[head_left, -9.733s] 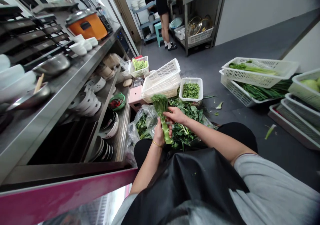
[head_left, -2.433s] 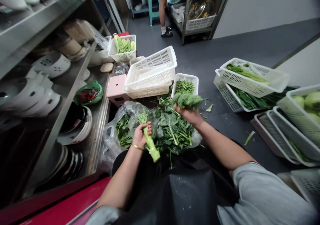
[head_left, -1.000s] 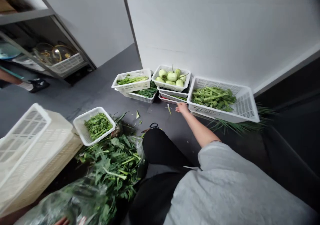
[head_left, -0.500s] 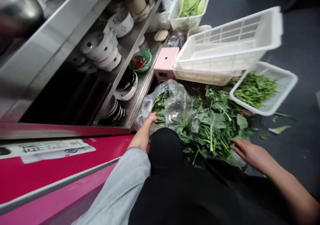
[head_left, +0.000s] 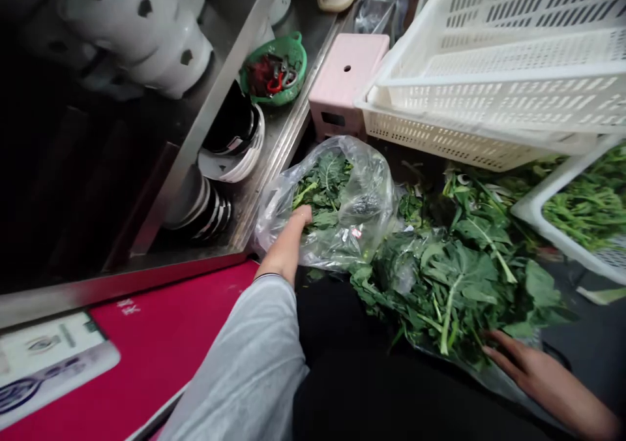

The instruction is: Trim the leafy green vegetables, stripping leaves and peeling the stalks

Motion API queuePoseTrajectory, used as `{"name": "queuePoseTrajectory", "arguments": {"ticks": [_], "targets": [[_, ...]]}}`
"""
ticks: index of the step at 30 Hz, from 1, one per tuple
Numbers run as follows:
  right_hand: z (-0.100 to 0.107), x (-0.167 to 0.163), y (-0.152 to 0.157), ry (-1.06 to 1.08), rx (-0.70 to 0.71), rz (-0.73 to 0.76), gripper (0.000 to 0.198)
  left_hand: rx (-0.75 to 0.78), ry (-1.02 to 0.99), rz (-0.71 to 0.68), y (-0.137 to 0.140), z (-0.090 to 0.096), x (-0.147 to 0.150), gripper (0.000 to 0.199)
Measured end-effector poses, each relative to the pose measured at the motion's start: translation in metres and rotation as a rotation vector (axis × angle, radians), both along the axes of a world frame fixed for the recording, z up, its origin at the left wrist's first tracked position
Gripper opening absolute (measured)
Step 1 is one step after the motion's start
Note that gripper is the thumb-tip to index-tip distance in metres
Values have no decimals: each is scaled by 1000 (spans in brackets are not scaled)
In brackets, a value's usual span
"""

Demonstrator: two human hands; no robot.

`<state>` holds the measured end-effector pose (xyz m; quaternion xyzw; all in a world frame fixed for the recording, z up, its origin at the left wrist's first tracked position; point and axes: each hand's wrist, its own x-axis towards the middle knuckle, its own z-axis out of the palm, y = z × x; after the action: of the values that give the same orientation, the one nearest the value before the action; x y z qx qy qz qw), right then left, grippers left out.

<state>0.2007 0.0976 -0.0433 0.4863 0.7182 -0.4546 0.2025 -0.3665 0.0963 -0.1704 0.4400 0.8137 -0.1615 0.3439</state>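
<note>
My left hand [head_left: 300,219] reaches into a clear plastic bag [head_left: 374,186], against a bunch of leafy greens [head_left: 330,183] inside it. Its fingers are hidden by the leaves and the hand itself, so its grip does not show. To the right of the bag a large pile of dark leafy greens [head_left: 454,278] lies on clear plastic on the floor. At the near right edge of that pile is my right hand [head_left: 531,366], fingers stretched out and partly apart, tips at the stems, holding nothing.
Stacked white plastic baskets [head_left: 493,95] and a pink stool [head_left: 345,69] stand behind the bag. At far right is a white basket [head_left: 562,239] of thin green stems. A metal shelf [head_left: 288,144] on the left bears bowls [head_left: 239,167] and a green colander [head_left: 296,69].
The view has moved closer and lower over the greens. My left hand has gone deeper among the bagged leaves, and the bag's mouth gapes wider. My right hand stays at the pile's edge.
</note>
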Motion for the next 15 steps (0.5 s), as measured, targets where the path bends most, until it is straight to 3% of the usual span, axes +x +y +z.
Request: {"name": "queuePoseTrajectory", "arguments": {"ticks": [4,7,10,15], "targets": [[0,2,-2,-51,9,-22,25,-62,29,-40,-28,-21,-12,94],[7,-1,-3,-68,18,6,30,-118,40,-62,-31,-19,-18,86],[20,-3,-4,-60,10,45,40,-109,10,-66,-22,-6,-20,69],[36,1,-11,-40,96,75,46,127,-193,12,-14,39,-22,57]]}}
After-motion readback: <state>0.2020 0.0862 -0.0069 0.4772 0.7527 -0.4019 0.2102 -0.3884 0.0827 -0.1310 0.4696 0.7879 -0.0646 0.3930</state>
